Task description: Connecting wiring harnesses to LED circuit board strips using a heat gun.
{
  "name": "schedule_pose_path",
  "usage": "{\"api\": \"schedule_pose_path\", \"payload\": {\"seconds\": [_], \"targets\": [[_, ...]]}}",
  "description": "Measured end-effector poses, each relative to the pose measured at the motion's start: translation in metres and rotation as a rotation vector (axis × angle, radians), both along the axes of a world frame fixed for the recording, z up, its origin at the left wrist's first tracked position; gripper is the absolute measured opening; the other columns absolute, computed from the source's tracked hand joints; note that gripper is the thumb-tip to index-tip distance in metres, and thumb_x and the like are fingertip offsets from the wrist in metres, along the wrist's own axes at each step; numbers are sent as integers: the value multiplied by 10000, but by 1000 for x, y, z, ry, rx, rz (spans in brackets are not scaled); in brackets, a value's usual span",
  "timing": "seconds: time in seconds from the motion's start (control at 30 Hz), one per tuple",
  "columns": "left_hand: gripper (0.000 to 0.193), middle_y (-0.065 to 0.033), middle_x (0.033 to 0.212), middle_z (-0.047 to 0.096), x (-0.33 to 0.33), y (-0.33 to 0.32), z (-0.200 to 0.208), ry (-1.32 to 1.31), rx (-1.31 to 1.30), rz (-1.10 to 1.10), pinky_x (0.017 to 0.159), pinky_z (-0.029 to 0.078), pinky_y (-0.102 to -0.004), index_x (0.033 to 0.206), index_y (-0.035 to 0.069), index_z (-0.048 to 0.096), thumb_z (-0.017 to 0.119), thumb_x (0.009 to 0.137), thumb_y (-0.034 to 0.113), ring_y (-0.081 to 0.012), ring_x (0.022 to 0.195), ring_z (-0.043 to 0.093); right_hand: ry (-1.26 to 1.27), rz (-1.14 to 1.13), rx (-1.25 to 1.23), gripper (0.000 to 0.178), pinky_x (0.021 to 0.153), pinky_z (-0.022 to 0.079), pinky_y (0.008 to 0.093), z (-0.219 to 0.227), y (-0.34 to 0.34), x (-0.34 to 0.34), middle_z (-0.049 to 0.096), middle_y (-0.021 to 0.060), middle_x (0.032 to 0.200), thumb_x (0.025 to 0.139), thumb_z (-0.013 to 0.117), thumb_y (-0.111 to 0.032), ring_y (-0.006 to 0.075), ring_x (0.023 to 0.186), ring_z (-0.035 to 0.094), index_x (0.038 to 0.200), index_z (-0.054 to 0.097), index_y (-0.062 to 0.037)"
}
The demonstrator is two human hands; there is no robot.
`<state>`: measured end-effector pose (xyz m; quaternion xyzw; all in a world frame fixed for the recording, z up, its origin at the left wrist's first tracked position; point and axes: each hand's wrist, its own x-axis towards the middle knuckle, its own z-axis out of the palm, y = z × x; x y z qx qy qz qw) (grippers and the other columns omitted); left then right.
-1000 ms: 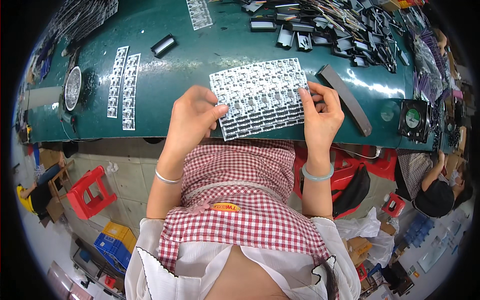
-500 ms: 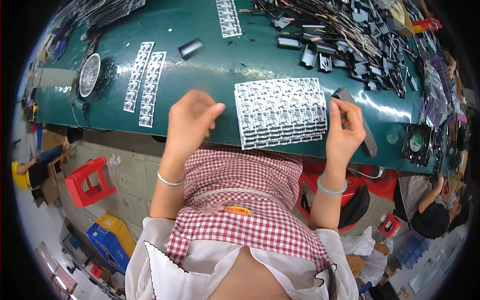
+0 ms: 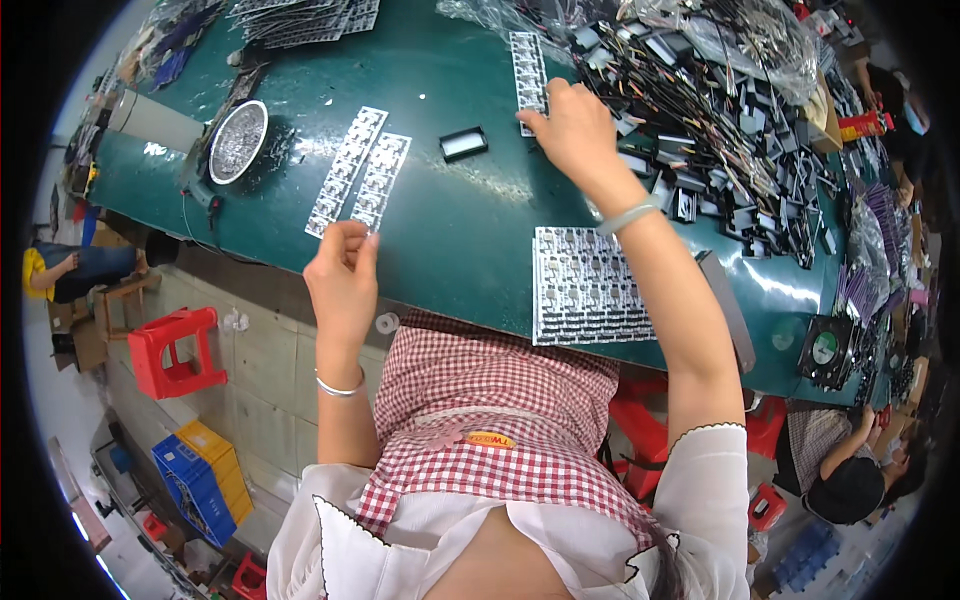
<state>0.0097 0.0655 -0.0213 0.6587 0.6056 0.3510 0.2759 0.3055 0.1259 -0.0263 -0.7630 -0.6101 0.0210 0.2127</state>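
My left hand [image 3: 342, 278] pinches the near end of a white circuit board strip [image 3: 384, 172], covering that end. A matching circuit board strip [image 3: 345, 170] lies just left of it. Stretched across to the far side, my right hand [image 3: 578, 132] closes its thumb and curled fingers around the near part of another circuit board strip [image 3: 528, 65], which lies on the table. In front of me, at the near edge, sits a layered stack of circuit board panels [image 3: 578, 285], its right side partly hidden under my right forearm.
A small black rectangular housing [image 3: 463, 144] lies mid-table. Black housings with wires [image 3: 690, 150] are heaped at the far right. A round metal dish [image 3: 238, 142] stands at the left. Beside the stack is a long grey bar [image 3: 728, 310]. More boards [image 3: 300, 20] are piled far left.
My left hand has moved left onto the near end of the strip. My right hand has left the stack's right edge and reached forward to the far strip. The whole view has shifted.
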Motion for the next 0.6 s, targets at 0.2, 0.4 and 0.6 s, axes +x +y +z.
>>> {"api": "schedule_pose_path", "payload": {"seconds": [0.2,0.4,0.6], "targets": [[94,-48,768,667,7,-2,0,-206,-67,-88,570,476,-217,946,-30,617,659,900,40,-70,638,592,317,-177,9,558,782,544,402,-11,21,2,713,198,921,674,856,-220,313,874,700,1121,642,36],[121,-42,787,660,47,-4,15,-563,-297,-260,527,446,-197,992,-12,641,662,916,80,-64,625,568,1136,-183,-177,303,564,451,274,24,0,0,699,67,832,761,812,-98,115,695,632,1000,662,12],[491,-177,993,683,101,-14,25,-856,-532,-527,542,512,-250,1326,-72,427,633,958,179,-166,694,649,1628,127,90,322,791,497,247,45,-75,-31,701,78,949,842,743,-85,154,857,658,1107,594,23]]}}
